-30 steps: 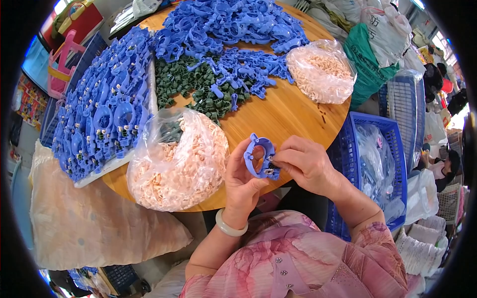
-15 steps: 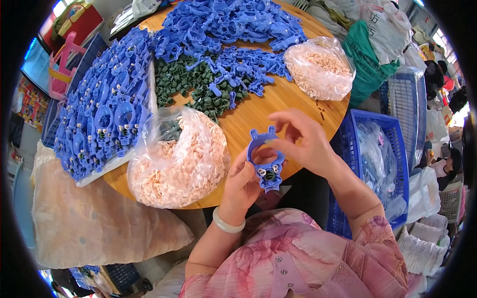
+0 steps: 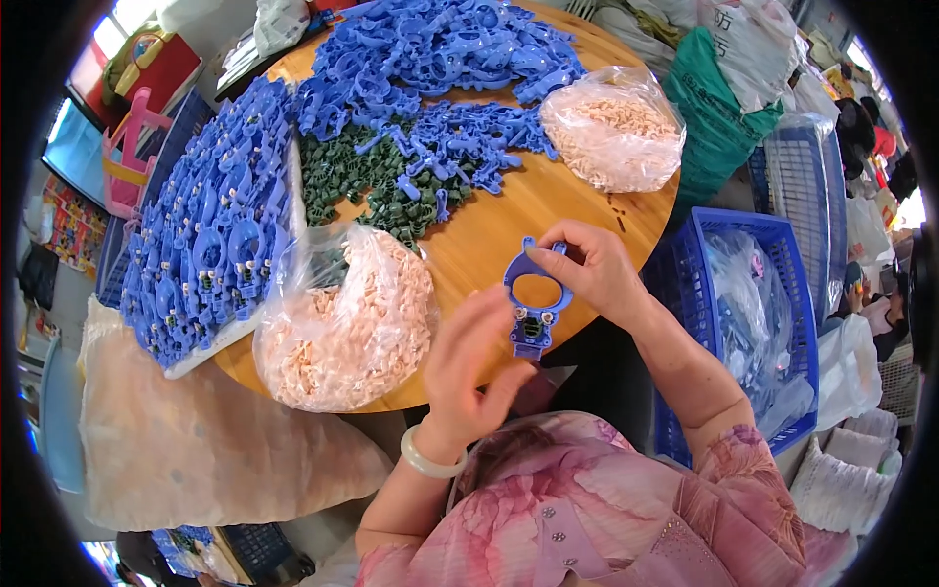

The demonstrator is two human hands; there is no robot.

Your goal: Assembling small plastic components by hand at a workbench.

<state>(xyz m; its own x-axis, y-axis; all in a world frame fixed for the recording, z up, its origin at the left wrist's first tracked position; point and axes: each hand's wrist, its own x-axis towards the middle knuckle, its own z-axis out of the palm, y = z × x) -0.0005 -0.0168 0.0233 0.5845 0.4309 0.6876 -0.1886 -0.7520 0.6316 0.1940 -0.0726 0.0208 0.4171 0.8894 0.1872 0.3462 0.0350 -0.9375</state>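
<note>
The blue ring-shaped plastic part (image 3: 532,331) is held up between the hands over the near edge of the worktop (image 3: 489,240), long axis running away from the body, ring end farther. The right hand (image 3: 599,272) pinches the ring's far rim, wrist bent inward from the right. The left hand (image 3: 471,362), blurred, spreads its fingers just left, apparently grasping nothing; contact cannot be told.
</note>
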